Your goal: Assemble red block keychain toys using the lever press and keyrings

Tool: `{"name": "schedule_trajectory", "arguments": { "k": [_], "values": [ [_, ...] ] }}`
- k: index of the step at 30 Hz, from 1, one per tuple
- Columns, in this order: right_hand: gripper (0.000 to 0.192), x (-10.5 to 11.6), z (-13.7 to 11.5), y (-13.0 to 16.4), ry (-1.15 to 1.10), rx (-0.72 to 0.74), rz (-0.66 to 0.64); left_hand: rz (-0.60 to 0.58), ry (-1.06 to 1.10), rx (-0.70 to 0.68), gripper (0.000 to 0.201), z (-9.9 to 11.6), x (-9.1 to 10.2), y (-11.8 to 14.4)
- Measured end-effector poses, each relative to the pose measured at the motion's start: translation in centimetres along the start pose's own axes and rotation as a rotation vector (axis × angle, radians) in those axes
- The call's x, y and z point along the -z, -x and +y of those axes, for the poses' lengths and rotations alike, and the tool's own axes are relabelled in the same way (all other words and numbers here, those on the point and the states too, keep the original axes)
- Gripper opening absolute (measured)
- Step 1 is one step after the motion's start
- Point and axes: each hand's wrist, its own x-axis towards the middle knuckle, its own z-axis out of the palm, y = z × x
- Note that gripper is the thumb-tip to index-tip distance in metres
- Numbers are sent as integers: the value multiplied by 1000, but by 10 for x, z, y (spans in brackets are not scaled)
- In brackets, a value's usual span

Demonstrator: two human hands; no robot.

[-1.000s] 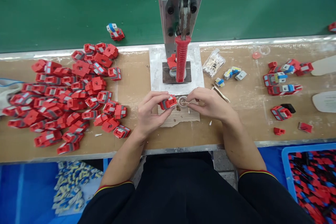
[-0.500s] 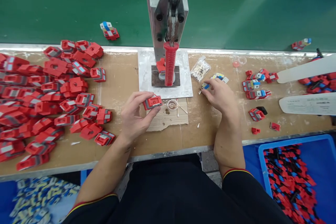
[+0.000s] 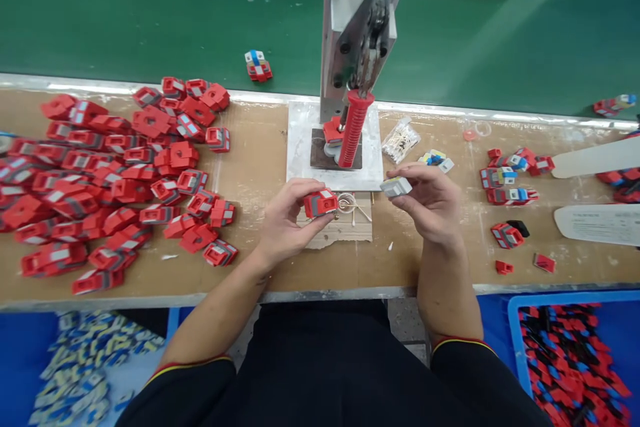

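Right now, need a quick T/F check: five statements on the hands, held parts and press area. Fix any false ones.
1. The left grip holds a red part. True.
2. The right grip holds a red part too. False: it holds a pale grey part.
3. The two held parts touch. False: they are apart.
4. The pile of red parts lies left of the press. True.
5. The swab bag lies left of the press. False: right of it.

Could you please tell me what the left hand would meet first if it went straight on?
The left hand, holding a red piece, would probably meet the small clear dish first. Depth is unclear; passing above, it may reach the grey-white piece in the right hand.
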Motion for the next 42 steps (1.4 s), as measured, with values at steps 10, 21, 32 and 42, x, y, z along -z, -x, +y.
{"name": "schedule_trajectory", "arguments": {
  "k": [10,21,32,42],
  "values": [
    [30,-27,-10,5,-293,-13,-23,-12,93,30,42,2,-3,2],
    [40,-44,-10,11,-54,163,27,-13,155,-18,38,1,-5,1],
    [33,-52,-7,16,92,192,39,-31,140,-17,36,2,-4,0],
    [28,-56,-18,14,-62,-59,45,45,-95,-167,27,1,-5,3]
  ]
}}
